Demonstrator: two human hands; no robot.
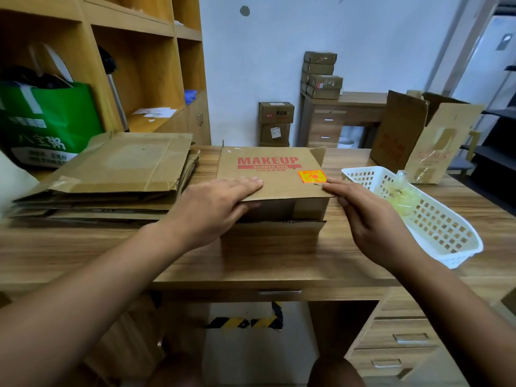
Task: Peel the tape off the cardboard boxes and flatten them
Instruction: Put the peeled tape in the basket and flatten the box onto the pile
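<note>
Cardboard box [268,174] lies on the desk [83,247], print up, open end nearest

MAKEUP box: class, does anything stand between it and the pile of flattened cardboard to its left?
Nothing visible does. Only a strip of bare desk separates the MAKEUP box from the pile of flattened cardboard. The left hand and right hand touch the box; the white basket lies on its other side.
</note>
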